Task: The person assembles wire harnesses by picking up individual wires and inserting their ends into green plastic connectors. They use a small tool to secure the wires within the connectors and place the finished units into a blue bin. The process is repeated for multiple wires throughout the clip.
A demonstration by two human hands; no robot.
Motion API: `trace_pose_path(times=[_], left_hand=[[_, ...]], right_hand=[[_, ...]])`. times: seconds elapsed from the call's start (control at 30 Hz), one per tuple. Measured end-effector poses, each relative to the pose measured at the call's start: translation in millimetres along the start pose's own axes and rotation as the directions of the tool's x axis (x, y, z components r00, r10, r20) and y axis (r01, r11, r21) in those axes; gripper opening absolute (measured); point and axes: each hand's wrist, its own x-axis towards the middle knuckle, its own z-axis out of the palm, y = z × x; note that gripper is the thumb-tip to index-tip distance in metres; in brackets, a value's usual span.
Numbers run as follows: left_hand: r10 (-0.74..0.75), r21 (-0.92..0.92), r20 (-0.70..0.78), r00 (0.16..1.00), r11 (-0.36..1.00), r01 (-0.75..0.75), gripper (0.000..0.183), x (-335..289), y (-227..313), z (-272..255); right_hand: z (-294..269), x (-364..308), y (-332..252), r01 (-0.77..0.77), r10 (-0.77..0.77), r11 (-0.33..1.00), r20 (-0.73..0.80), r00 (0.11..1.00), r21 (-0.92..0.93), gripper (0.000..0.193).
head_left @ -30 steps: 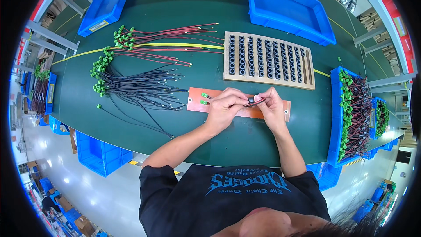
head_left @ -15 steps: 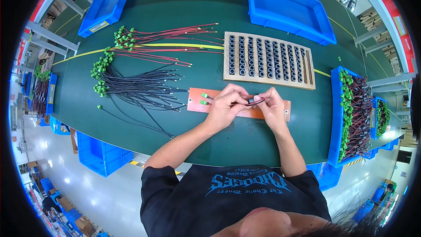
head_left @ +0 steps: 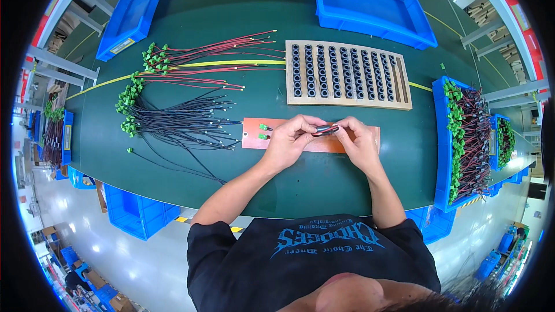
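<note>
Over the orange board, my left hand is closed with thumb and fingers pinching a red and black wire pair. My right hand pinches the same wires from the other side, where they bend in a short loop. A dark sleeve-like piece seems to sit on the wires, partly hidden by my fingers. Two green connectors lie at the board's left end, their leads running under my left hand. Beyond the board stands a wooden rack holding rows of black rings.
Black wires with green connectors spread left of the board, red wires behind them. A blue bin of finished-looking wire bundles stands at right. Shallow blue trays sit at the far side. Metal posts flank the table.
The wire loop between my hands has turned and tightened, and my right fingers have shifted down slightly. The view has moved a little, sliding the table things left.
</note>
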Motion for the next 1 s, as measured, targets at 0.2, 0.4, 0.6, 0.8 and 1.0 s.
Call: trace_pose_path(times=[0.2,0.4,0.6,0.8,1.0], left_hand=[[-0.154,0.04,0.012,0.988,0.987,0.154,0.023,-0.1,7.9,0.7],[-0.125,0.327,0.143,0.982,0.942,0.072,0.027,8.7,47.9,6.9],[-0.181,0.216,0.22,0.959,0.967,0.133,0.016,30.0,27.7,14.6],[-0.111,0.173,0.216,0.97,0.982,0.074,0.013,28.0,19.9,19.2],[-0.161,0.13,0.222,0.962,0.982,0.135,0.013,27.7,23.3,19.3]], right_hand=[[-3.9,4.7,-19.0,0.404,-0.439,0.783,0.041,0.898,-0.474,0.011],[-47.1,-2.4,-2.0,0.185,-0.273,0.927,-0.251,0.929,-0.325,0.005],[-33.9,-6.9,5.3,0.167,-0.127,0.967,-0.202,0.971,0.195,0.004],[-28.5,-8.9,9.2,0.088,-0.037,0.935,-0.152,0.988,0.344,0.007],[-26.5,-9.1,11.7,0.043,0.021,0.887,-0.133,0.991,0.46,0.012]])
